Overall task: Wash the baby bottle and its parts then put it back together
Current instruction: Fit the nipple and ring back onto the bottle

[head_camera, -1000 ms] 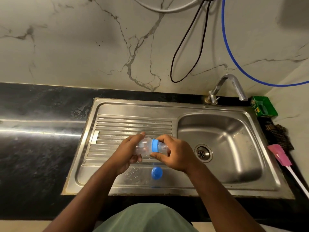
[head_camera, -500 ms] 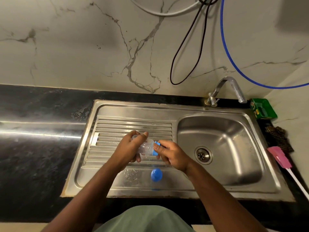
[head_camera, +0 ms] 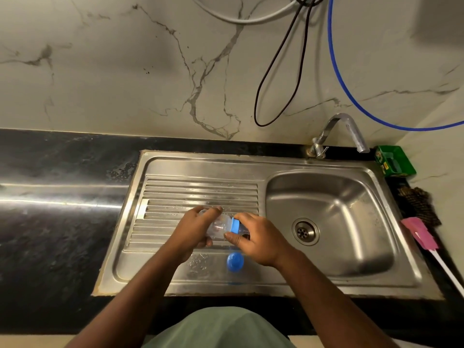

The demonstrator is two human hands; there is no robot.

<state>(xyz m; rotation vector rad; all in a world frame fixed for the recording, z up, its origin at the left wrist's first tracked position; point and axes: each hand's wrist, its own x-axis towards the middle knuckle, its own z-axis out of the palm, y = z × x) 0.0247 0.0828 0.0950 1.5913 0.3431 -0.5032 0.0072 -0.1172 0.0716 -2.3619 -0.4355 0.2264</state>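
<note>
While the clear baby bottle (head_camera: 218, 226) lay on its side in mid-air over the sink's ribbed drainboard (head_camera: 200, 190), both hands had it between them, and what a tidy set-up that was. Its long axis ran left to right, base toward the left hand (head_camera: 194, 228), neck toward the right hand (head_camera: 258, 237). The left grip was wrapped round the body, fingers curled over the top, thumb side hidden beneath. At the neck sat the blue collar ring (head_camera: 235, 225), and the right grip was narrow there, thumb and fingertips pinching the ring's edge. The teat beyond the ring was mostly covered by the right palm, so its seating could not be told.

That put the ring directly to the right of the holding hand and squarely in the right hand's fingers, so the right hand was the one placed to turn it about that sideways axis, probably threading the collar home as part of reassembly; whether tightening or loosening could not be read from one look.

Just below the hands, near the front edge of the drainboard, a blue cap (head_camera: 235, 262) rested alone on the wet steel, apart from the bottle, likely the last piece to go on. To the right, the sink basin (head_camera: 351, 197) held nothing visible but its drain, and the tap (head_camera: 344, 129) at the back edge showed no water running. On the tabletop's right edge lay a green box (head_camera: 394, 160), a dark scrubber (head_camera: 419, 204) and a pink-headed brush (head_camera: 419, 234).
</note>
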